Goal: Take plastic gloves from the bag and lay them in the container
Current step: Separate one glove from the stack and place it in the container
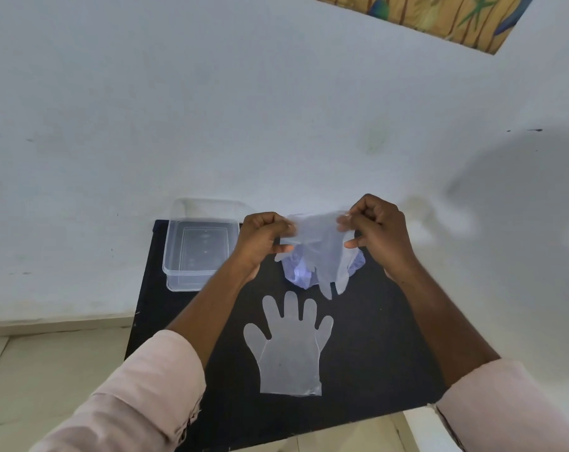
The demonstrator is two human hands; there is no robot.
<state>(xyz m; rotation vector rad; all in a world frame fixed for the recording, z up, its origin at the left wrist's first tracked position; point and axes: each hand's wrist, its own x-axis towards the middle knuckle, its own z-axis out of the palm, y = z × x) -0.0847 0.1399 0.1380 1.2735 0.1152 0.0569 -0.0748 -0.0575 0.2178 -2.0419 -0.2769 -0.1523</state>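
Between my two hands hangs a clear plastic glove (325, 252), held by its cuff with the fingers pointing down. My left hand (260, 238) pinches the cuff's left corner and my right hand (376, 231) pinches its right corner. Behind the hanging glove lies the crumpled bluish bag (297, 270) on the black table (381, 337). A second clear glove (288, 350) lies flat on the table nearer to me, fingers pointing away. The clear plastic container (198, 246) stands at the table's far left corner, left of my left hand, with nothing visible inside.
A white wall rises directly behind the table. Beige floor tiles (48, 363) show to the left of the table and along its near edge. A picture (439, 17) hangs on the wall at top right.
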